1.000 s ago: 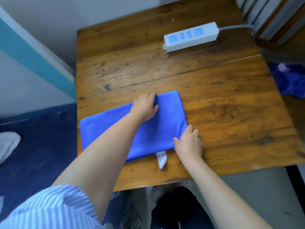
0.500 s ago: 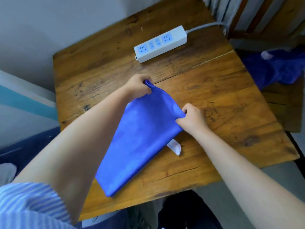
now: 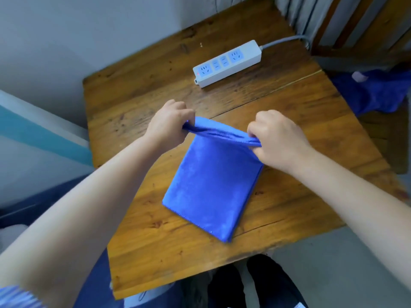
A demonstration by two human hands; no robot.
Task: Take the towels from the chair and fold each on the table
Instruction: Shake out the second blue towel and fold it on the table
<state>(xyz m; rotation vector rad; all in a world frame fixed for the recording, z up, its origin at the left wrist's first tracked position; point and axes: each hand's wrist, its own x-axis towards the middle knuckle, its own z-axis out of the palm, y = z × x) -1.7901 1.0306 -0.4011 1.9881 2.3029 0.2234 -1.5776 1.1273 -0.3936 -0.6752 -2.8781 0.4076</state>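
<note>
We see a wooden table (image 3: pixel 278 196) that fills most of the view, its near edge just above our knees. On its middle lies the blue towel (image 3: pixel 209 190), folded into a narrow strip that runs from the centre toward the near edge, its near end flat on the wood and its far end lifted off the surface. Beyond the table's right edge stands a wooden chair (image 3: pixel 375 25), and a heap of more blue towels (image 3: pixel 378 92) lies on its seat. Near the table's far edge rests a white power strip (image 3: pixel 226 63), its grey cord leading off toward the far right corner. Our left hand (image 3: pixel 169 125) grips the left corner of the towel's raised end with curled fingers, and our right hand (image 3: pixel 278 138) pinches the right corner likewise, the edge stretched taut between them.
</note>
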